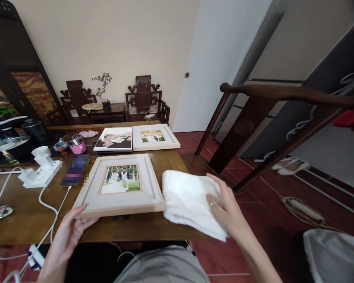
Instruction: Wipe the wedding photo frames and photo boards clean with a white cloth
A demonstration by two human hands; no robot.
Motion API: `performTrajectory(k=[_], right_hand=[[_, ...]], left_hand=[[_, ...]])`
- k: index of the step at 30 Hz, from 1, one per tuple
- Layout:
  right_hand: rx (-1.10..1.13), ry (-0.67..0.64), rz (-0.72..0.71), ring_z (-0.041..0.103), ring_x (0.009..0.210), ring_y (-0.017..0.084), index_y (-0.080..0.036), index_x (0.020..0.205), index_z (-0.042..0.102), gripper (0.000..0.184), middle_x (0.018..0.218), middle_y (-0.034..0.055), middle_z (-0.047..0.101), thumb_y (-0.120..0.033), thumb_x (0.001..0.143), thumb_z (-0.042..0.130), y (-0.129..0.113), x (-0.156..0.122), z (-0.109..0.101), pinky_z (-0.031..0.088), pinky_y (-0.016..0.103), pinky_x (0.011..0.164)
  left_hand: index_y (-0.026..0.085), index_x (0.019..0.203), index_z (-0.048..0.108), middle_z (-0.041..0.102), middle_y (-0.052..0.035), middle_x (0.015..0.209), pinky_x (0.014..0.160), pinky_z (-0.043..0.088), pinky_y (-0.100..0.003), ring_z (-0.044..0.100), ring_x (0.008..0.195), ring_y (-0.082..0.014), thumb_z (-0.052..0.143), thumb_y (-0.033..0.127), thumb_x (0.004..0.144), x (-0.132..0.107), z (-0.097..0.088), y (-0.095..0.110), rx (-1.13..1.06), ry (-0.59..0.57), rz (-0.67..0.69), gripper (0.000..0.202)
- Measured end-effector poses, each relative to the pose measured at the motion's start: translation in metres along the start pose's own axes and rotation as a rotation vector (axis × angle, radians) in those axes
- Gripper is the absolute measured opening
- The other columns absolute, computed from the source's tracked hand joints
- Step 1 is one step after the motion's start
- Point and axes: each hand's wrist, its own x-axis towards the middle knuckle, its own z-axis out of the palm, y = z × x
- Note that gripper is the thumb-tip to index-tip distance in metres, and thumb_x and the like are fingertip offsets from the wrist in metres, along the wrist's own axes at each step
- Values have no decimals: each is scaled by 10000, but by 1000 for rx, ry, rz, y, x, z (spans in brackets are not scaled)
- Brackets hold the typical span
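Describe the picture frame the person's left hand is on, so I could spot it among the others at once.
Start at the long wooden table. On its near edge, just left of the folded white towel under the right hand, lies the nearest frame, its lower left corner gripped by the left hand. Unlike the smaller frame and the unframed photo print at the far edge, it is larger and closest.

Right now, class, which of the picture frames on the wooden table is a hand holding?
The large pale wooden picture frame nearest the person; the left hand grips its near-left corner. The smaller white frame at the table's far edge lies untouched.
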Motion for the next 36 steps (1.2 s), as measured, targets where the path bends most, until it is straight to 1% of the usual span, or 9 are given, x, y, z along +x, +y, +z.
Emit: performTrajectory(k=[3,6,9,14,21,25,28,31,36], right_hand=[[-144,73,4,515,1094,314,-215,1356,432,484,1263,168,370,-308,881,437,-12,-5,-9,459,495,893],[-214,220,-155,353,1287,371,-198,1372,424,506,1446,181,225,-330,886,481,-42,-8,-19,370,543,1000],[-240,47,-281,194,1392,352,-293,1439,323,507,1504,114,255,-355,941,393,-67,-7,-16,263,611,1056],[-539,-339,-62,119,1383,466,-368,1452,300,508,1535,128,246,-462,953,320,-65,-3,18,251,802,875],[-595,-473,-184,79,1388,460,-399,1454,253,559,1555,120,191,-551,926,358,-53,21,23,157,801,929],[-499,-556,-383,27,1414,378,-343,1473,227,496,1571,69,102,-400,981,260,-59,38,18,60,755,1004],[-406,-601,-359,66,1418,356,-376,1478,143,511,1565,39,129,-472,981,214,-65,37,24,86,761,999],[-450,-542,-324,41,1412,391,-373,1469,186,593,1560,52,146,-597,931,293,-68,27,34,50,800,959],[-481,-460,-367,71,1408,404,-355,1456,256,585,1549,75,187,-571,925,369,-67,21,43,33,808,947]], left_hand=[[77,806,650,729,-99,840,654,638,-409,717,685,-225,523,19,774,1,0,-1,6,-13,6,144],[83,794,655,728,-92,836,650,639,-407,717,686,-227,534,23,765,3,-1,-2,9,-21,7,138],[95,754,661,728,-77,817,620,641,-373,718,677,-221,547,28,753,3,-2,-2,-5,-9,-4,133],[115,701,673,729,-59,781,577,636,-314,717,660,-203,557,31,745,-1,1,0,-10,13,-19,150],[106,688,690,733,-72,809,608,640,-335,720,682,-218,557,30,749,-2,-1,2,46,-23,-32,165],[104,735,700,733,-80,870,645,641,-353,719,735,-224,581,29,743,0,-5,-1,70,-38,-30,141],[110,753,700,728,-69,872,667,640,-360,715,758,-221,595,28,742,3,-7,-3,69,-46,-11,134],[113,762,702,723,-69,874,698,637,-382,711,792,-226,602,23,744,5,-9,-3,83,-68,-7,137],[117,713,711,701,-63,940,735,630,-428,701,849,-242,605,11,732,6,-16,-3,114,-50,30,152]])
